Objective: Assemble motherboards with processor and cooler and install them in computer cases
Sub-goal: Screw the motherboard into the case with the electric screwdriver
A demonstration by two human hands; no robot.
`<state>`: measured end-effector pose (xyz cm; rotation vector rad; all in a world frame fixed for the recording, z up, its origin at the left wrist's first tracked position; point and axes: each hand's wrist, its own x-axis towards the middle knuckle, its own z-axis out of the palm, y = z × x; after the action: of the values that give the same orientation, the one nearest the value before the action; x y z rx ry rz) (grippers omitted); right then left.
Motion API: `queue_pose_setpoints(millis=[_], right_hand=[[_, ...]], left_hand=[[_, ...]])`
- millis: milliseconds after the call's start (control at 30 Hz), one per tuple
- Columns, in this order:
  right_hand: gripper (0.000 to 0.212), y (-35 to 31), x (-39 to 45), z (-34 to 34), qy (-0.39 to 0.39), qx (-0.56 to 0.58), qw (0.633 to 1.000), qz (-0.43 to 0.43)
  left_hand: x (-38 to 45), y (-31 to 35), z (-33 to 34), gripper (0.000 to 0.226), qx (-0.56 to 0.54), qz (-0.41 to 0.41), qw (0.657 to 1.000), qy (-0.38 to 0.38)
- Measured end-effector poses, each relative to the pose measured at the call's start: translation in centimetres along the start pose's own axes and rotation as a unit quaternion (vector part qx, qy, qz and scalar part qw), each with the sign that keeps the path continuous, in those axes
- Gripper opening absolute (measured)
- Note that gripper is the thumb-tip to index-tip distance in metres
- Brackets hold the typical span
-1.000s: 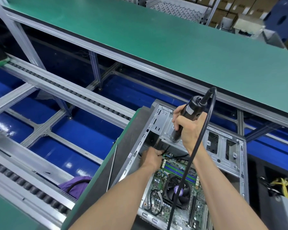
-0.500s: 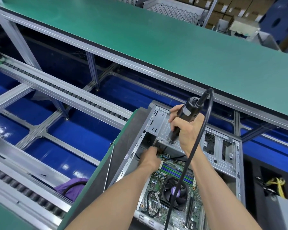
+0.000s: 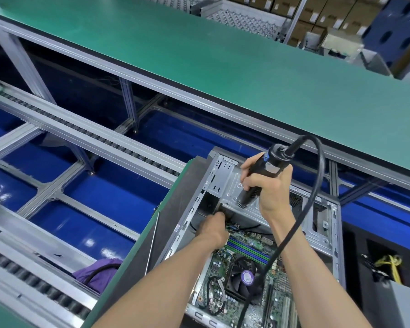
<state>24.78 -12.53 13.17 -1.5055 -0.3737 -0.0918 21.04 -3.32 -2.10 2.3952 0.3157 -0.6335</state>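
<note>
Both hands are at work inside the open computer case (image 3: 327,235), which lies on its side on the green-edged surface (image 3: 133,263) with the motherboard (image 3: 251,278) already seated in it and the cooler (image 3: 243,279) already fixed over the processor (the chip itself is hidden beneath the fan). The right hand (image 3: 269,185) has its fingers clamped round an electric screwdriver (image 3: 262,172), held upright above the far corner of the board, its cord (image 3: 315,192) looping back over the forearm. The left hand (image 3: 213,227) reaches into the shadowed corner under the drive bay; its fingers look curled together there, though whether they pinch a screw or a cable I cannot tell. This reads as the fastening stage: board in place, screws going in. The next move probably calls for bringing the driver's tip straight down onto the hole that the left hand is tending, keeping it plumb and clear of the thin wires (image 3: 244,227) just beside.
</note>
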Motion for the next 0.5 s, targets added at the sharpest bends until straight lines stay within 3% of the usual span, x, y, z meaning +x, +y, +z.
queue_pose_setpoints(millis=[500], right_hand=[[0.006,-9.8,-0.7,-1.3,0.054,0.054,0.992,-0.100]], left_hand=[[-1.6,0.2,-0.9,0.013,-0.003,0.025,1.000,0.000]])
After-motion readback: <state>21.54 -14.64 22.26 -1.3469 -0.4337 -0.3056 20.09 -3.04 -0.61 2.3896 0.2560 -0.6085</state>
